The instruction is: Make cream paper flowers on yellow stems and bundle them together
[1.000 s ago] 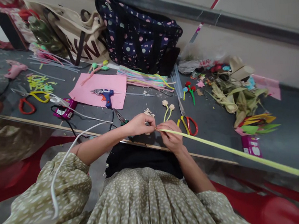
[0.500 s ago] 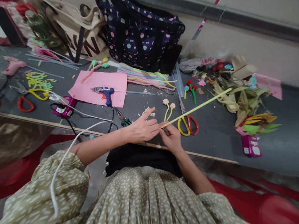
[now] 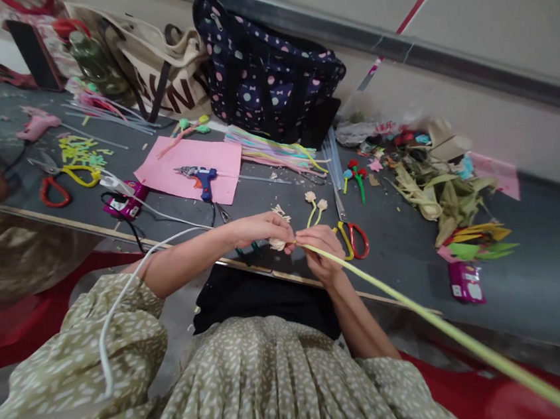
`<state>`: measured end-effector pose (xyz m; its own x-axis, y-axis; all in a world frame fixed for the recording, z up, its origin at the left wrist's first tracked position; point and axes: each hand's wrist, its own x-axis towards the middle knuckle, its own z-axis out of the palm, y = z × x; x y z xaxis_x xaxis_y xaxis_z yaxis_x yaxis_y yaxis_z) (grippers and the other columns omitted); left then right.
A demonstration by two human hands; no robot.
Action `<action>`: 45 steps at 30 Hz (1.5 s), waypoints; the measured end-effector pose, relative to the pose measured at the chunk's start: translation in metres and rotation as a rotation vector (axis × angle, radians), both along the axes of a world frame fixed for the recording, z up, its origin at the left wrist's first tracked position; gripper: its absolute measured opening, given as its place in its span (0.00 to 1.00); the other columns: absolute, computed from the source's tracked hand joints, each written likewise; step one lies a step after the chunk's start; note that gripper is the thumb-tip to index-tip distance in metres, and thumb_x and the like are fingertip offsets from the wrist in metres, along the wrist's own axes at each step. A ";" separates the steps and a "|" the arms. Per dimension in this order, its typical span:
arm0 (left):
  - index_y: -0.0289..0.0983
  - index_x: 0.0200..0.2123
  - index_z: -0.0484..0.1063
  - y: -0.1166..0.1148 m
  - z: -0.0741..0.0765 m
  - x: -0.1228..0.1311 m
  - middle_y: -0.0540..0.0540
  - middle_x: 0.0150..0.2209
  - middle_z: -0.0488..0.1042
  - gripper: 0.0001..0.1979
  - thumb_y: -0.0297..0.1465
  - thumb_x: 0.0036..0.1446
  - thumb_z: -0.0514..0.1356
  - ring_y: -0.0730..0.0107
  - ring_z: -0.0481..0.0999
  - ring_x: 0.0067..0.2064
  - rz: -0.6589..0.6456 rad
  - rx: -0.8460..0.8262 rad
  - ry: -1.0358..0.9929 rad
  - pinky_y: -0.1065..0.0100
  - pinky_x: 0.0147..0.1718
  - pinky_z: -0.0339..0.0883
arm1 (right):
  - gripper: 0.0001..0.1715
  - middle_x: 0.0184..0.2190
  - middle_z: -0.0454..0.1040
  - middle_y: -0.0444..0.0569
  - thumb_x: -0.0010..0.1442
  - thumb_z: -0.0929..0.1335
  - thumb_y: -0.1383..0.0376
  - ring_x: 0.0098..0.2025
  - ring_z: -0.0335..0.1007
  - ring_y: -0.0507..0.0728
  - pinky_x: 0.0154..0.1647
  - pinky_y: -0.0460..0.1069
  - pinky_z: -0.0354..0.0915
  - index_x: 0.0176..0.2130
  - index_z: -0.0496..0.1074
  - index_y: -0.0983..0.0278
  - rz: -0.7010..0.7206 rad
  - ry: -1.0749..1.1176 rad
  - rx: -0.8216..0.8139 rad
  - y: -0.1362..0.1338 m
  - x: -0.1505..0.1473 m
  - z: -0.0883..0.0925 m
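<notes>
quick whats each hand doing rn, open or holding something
Left hand: closed in a pinch; what its grip holds cannot be told.
Right hand: closed, holding the long, thin, pale-yellow, fuzzy-looking strip.

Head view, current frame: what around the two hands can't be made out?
Yellow-green strip: head view; near end hidden at the fingers of the left hand and right hand.
Pale flower: head view; partly covered by the left hand, so held or lying is unclear.
Pliers: head view; middle covered by the left wrist.
Purple box: head view; print too small to read.
</notes>
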<state>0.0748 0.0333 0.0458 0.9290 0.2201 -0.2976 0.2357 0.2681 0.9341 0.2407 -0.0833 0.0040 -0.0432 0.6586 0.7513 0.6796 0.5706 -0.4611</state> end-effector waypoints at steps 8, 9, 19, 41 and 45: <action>0.32 0.24 0.74 -0.006 -0.005 0.000 0.49 0.22 0.73 0.04 0.28 0.44 0.61 0.78 0.67 0.24 0.088 -0.010 0.038 0.73 0.26 0.61 | 0.09 0.35 0.79 0.48 0.60 0.66 0.70 0.37 0.75 0.56 0.39 0.54 0.70 0.39 0.74 0.58 0.036 0.006 -0.084 -0.003 0.003 -0.005; 0.32 0.24 0.73 -0.007 -0.005 0.000 0.50 0.21 0.72 0.04 0.28 0.43 0.61 0.78 0.67 0.23 0.101 0.003 0.039 0.74 0.26 0.61 | 0.09 0.35 0.79 0.48 0.60 0.66 0.70 0.38 0.75 0.56 0.40 0.55 0.70 0.39 0.73 0.58 0.042 0.006 -0.088 -0.004 0.003 -0.005; 0.34 0.24 0.71 -0.016 0.002 -0.002 0.50 0.25 0.71 0.05 0.26 0.47 0.56 0.74 0.68 0.29 0.155 0.834 -0.054 0.69 0.36 0.64 | 0.06 0.33 0.77 0.49 0.60 0.66 0.69 0.36 0.73 0.57 0.41 0.56 0.70 0.36 0.74 0.60 0.017 0.093 -0.225 -0.004 -0.002 -0.006; 0.31 0.25 0.74 0.006 0.010 -0.008 0.48 0.24 0.72 0.14 0.35 0.53 0.56 0.74 0.66 0.26 0.046 0.305 0.032 0.72 0.27 0.58 | 0.11 0.35 0.78 0.49 0.58 0.67 0.73 0.38 0.74 0.56 0.40 0.55 0.70 0.39 0.73 0.59 0.009 0.033 -0.038 0.005 -0.008 -0.005; 0.31 0.24 0.73 0.001 0.004 -0.008 0.50 0.22 0.70 0.07 0.30 0.47 0.58 0.78 0.63 0.23 0.028 0.156 0.016 0.74 0.24 0.54 | 0.11 0.35 0.78 0.48 0.58 0.67 0.73 0.38 0.74 0.56 0.40 0.55 0.70 0.40 0.73 0.59 0.016 0.018 -0.044 0.004 -0.006 -0.005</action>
<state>0.0672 0.0344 0.0499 0.9170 0.2909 -0.2729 0.2457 0.1269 0.9610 0.2342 -0.0793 -0.0009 -0.0407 0.6905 0.7221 0.6616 0.5603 -0.4984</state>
